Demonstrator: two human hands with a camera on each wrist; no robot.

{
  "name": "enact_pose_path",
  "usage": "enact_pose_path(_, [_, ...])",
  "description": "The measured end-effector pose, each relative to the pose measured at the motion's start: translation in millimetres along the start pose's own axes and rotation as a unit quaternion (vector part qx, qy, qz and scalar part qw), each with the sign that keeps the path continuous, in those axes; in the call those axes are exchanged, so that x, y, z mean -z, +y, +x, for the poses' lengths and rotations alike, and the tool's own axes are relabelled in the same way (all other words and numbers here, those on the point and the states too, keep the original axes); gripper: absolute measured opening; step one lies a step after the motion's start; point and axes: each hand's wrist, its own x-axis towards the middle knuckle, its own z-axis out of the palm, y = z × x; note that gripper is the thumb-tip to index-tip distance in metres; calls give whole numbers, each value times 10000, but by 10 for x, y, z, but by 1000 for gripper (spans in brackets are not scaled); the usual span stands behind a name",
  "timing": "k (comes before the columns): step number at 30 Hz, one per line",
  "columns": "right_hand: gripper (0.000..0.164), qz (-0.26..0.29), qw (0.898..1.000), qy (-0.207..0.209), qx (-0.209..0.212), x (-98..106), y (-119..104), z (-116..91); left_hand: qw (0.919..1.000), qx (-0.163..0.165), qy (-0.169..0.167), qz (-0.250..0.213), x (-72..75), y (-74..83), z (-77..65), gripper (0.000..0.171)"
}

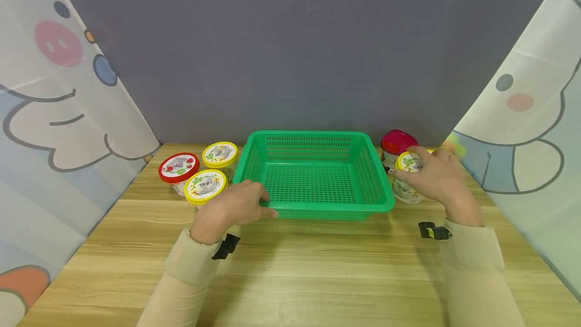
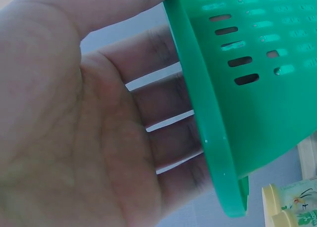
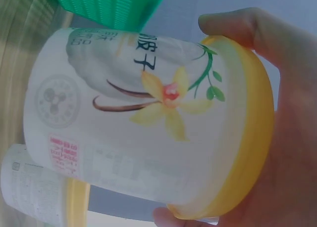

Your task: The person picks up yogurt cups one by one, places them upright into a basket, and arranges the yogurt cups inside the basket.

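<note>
A green perforated plastic basket [image 1: 313,207] stands on the wooden table, nothing inside it. My left hand [image 1: 233,205] holds its front left corner; in the left wrist view the fingers [image 2: 163,98] pass behind the green rim [image 2: 208,118], with the thumb on the near side. To the right of the basket, my right hand [image 1: 433,178] grips a white tub [image 3: 143,118] with a yellow lid and a vanilla-flower print. Thumb and fingers spread around the lid's edge from above. The head view shows this tub upright, partly covered by the hand.
Left of the basket stand a red-lidded tub [image 1: 179,166] and two yellow-lidded tubs, one at the back [image 1: 220,154] and one in front [image 1: 206,184]. A dark pink-lidded tub [image 1: 398,141] stands behind the right hand. Another yellow-lidded tub [image 3: 37,187] shows in the right wrist view. A grey panel [image 1: 299,54] borders the back.
</note>
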Motion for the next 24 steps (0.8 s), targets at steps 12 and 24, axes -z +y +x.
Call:
enact_pose_path(12, [73, 78, 9997, 249, 40, 58, -80, -67, 10000, -89, 42, -11, -3, 1, 2, 28])
enact_pose_path(24, [71, 236, 9990, 382, -13, 111, -148, -126, 9999, -67, 108, -43, -4, 4, -10, 26])
